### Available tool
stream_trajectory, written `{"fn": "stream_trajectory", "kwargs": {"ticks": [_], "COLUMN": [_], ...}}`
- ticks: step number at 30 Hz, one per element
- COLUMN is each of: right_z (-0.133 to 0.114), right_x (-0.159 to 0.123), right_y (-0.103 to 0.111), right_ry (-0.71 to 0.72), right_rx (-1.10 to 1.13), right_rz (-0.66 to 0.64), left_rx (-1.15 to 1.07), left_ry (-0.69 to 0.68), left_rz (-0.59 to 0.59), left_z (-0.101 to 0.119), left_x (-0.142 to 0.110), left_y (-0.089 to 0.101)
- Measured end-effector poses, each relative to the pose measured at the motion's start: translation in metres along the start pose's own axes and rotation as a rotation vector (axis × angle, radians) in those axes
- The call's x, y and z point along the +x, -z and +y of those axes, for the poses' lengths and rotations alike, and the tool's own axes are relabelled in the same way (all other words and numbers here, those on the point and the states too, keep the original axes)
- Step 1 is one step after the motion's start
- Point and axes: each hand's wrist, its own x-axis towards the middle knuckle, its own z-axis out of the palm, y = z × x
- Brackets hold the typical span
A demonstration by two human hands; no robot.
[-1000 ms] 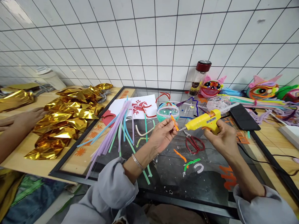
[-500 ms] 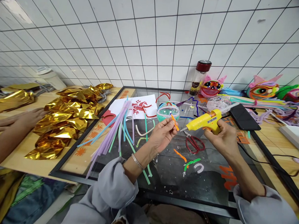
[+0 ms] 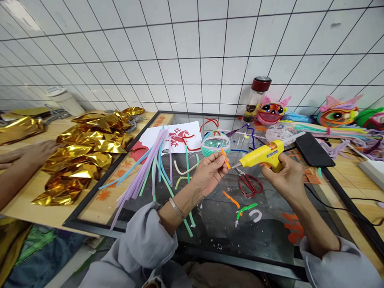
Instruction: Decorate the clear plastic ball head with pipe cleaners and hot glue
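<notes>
Between the thumb and fingers of my left hand (image 3: 210,173) is a short orange pipe cleaner piece (image 3: 225,158). My right hand (image 3: 286,175) grips a yellow hot glue gun (image 3: 264,156), its nozzle pointing left, close beside the orange piece; whether they touch I cannot tell. Just beyond my left hand sits a ball wrapped in green and white pipe cleaners (image 3: 215,144). Red-handled scissors (image 3: 250,185) lie under the glue gun. Nearer me on the glass are another orange piece (image 3: 231,199), a green piece (image 3: 247,210) and a curved white piece (image 3: 256,215).
Long pipe cleaners (image 3: 149,167) lie across a paper sheet (image 3: 192,133) on the left. Gold foil (image 3: 83,152) and another person's arm (image 3: 22,166) are farther left. A glass bottle (image 3: 256,100), pipe-cleaner animal heads (image 3: 337,114), a phone (image 3: 314,150) and a black cable (image 3: 332,203) occupy the right.
The glue gun has shifted very slightly left and its nozzle is a little nearer the orange piece. My left hand has stayed nearly still.
</notes>
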Motion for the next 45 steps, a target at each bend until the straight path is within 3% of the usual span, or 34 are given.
{"fn": "stream_trajectory", "kwargs": {"ticks": [8, 14, 28, 45], "right_z": [-0.0012, -0.0041, -0.0002, -0.0051], "right_x": [-0.0013, -0.0009, -0.0009, -0.0036], "right_y": [-0.0013, -0.0003, -0.0004, -0.0017], "right_ry": [-0.013, -0.068, -0.033, -0.01], "right_rx": [-0.015, 0.028, -0.061, -0.066], "right_rz": [-0.044, 0.069, 0.136, 0.151], "left_rx": [0.011, 0.143, 0.204, 0.193], "left_ry": [0.002, 0.016, 0.013, 0.01], "left_rz": [0.015, -0.05, -0.14, -0.115], "left_z": [-0.0004, -0.0046, -0.0086, -0.0081], "left_x": [-0.0014, -0.0007, -0.004, -0.0027], "left_y": [-0.0025, 0.0022, 0.0031, 0.0035]}}
